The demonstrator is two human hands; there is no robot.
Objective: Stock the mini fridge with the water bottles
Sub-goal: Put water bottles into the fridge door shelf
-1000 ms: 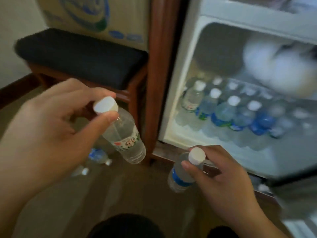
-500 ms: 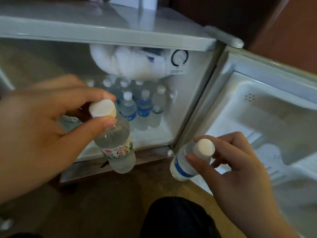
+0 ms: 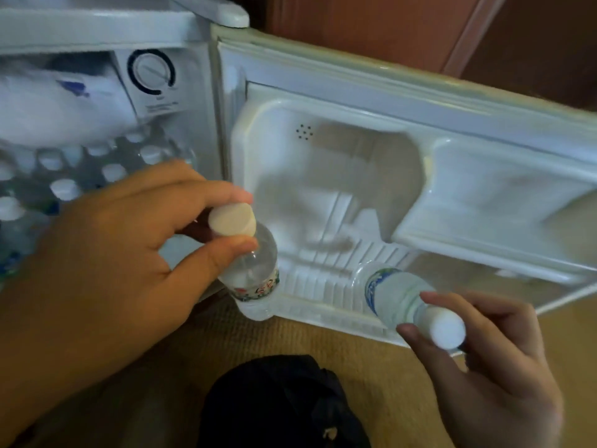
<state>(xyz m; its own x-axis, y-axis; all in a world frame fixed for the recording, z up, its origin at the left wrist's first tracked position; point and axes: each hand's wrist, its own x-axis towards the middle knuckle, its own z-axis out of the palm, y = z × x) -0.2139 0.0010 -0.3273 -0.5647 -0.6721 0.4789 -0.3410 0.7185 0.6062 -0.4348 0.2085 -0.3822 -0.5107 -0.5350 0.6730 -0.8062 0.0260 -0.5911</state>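
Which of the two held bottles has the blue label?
The bottle in the right hand, tilted over the door shelf: blue label. The left-hand bottle's label is red-green.

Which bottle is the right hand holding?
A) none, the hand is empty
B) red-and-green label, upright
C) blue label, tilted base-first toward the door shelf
C: the right hand pinches the blue-labelled bottle near its cap, base angled toward the door shelf.
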